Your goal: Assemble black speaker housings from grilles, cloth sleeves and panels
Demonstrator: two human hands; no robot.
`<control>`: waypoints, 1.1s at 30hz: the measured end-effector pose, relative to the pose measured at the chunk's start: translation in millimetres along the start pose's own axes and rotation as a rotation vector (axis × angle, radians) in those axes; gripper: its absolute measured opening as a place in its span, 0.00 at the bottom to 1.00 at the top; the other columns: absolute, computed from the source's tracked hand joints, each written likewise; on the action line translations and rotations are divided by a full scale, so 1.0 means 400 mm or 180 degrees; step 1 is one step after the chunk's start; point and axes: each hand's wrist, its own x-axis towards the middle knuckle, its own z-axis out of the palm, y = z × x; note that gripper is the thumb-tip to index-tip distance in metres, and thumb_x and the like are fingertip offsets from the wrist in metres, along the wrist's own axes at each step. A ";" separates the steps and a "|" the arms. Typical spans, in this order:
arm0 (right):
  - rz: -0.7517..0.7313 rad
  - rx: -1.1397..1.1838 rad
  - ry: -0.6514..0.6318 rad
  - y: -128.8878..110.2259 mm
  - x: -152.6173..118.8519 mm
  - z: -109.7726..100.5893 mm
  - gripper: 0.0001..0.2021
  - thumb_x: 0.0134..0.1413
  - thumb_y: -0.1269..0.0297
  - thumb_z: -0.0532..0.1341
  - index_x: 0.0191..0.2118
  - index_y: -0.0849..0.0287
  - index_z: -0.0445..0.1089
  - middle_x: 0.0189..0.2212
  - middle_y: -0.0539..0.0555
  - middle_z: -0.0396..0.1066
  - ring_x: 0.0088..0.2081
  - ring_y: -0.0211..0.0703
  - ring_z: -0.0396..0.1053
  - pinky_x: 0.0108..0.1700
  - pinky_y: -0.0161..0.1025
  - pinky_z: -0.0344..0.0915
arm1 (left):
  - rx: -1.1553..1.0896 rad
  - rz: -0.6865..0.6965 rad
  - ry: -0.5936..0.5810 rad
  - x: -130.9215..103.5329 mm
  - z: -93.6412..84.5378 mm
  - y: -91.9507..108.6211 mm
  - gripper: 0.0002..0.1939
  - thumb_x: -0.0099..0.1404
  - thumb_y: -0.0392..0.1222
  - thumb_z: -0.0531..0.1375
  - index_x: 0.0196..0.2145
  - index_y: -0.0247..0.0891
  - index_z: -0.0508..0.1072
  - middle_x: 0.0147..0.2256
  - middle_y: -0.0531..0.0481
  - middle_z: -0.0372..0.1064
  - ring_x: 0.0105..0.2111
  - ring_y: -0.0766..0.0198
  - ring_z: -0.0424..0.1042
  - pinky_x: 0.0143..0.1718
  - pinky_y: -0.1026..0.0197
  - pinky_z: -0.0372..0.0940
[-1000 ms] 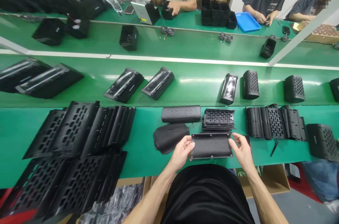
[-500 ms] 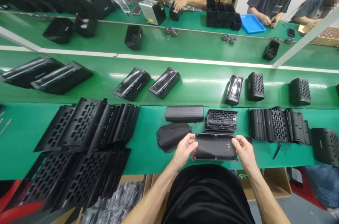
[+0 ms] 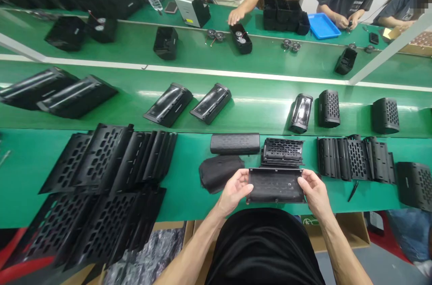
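Between my two hands is a black plastic speaker grille panel (image 3: 276, 186), its hollow inner side facing me and dark mesh-like material lying in it. My left hand (image 3: 234, 193) is closed on its left end, thumb on the inner face. At the right end my right hand (image 3: 313, 190) grips it the same way. Just beyond the panel lies a stack of perforated grille panels (image 3: 282, 151). To the left are a black cloth pile (image 3: 220, 172) and a closed, rounded black grille piece (image 3: 235, 143).
Large grille stacks (image 3: 101, 159) cover the bench's left side; another row of grille panels (image 3: 356, 158) and a black pen (image 3: 353, 191) lie right. Speaker housings (image 3: 212, 103) stand on the green conveyor (image 3: 256, 112). Co-workers sit across, one hand (image 3: 236, 15) by an open speaker box (image 3: 241, 40).
My hands still hold the panel, with the right thumb shifted slightly and the mesh lying flatter. Across the line, a co-worker's open speaker box has moved onto the far belt.
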 end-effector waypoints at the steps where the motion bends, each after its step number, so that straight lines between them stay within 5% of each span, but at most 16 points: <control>1: -0.0038 0.0048 -0.0015 0.004 0.001 -0.002 0.23 0.43 0.44 0.75 0.40 0.55 0.75 0.32 0.51 0.71 0.33 0.43 0.67 0.34 0.38 0.67 | -0.0047 0.0011 -0.0054 0.000 -0.003 -0.001 0.28 0.56 0.50 0.73 0.50 0.39 0.71 0.42 0.45 0.74 0.39 0.60 0.75 0.42 0.60 0.69; 5: -0.0087 0.0139 -0.0095 0.008 0.001 -0.004 0.21 0.45 0.47 0.75 0.40 0.54 0.75 0.33 0.51 0.72 0.35 0.44 0.69 0.41 0.40 0.69 | -0.0118 0.0020 -0.0179 -0.001 -0.013 0.005 0.30 0.56 0.47 0.74 0.53 0.40 0.70 0.45 0.43 0.75 0.43 0.58 0.76 0.47 0.57 0.70; 24: -0.0208 0.0053 0.0022 -0.027 -0.010 0.010 0.23 0.43 0.45 0.76 0.39 0.55 0.75 0.31 0.51 0.72 0.34 0.43 0.68 0.39 0.39 0.67 | -0.0002 0.0180 -0.0183 0.002 -0.024 0.027 0.28 0.59 0.47 0.73 0.54 0.37 0.72 0.43 0.43 0.75 0.44 0.60 0.74 0.46 0.60 0.69; 29: 0.0182 0.0464 -0.0203 -0.034 -0.012 0.016 0.23 0.47 0.42 0.73 0.42 0.52 0.76 0.32 0.50 0.75 0.27 0.40 0.66 0.30 0.37 0.64 | -0.0146 0.0108 -0.0131 0.004 -0.012 0.036 0.27 0.60 0.48 0.72 0.53 0.38 0.73 0.39 0.47 0.73 0.39 0.62 0.74 0.41 0.61 0.70; 33: 0.0235 0.0700 -0.0237 -0.029 -0.010 0.018 0.21 0.46 0.46 0.75 0.42 0.52 0.77 0.36 0.52 0.78 0.32 0.43 0.71 0.34 0.37 0.68 | -0.0151 -0.0012 -0.0037 0.008 0.004 0.043 0.25 0.60 0.50 0.71 0.51 0.38 0.72 0.36 0.51 0.70 0.29 0.67 0.71 0.26 0.66 0.68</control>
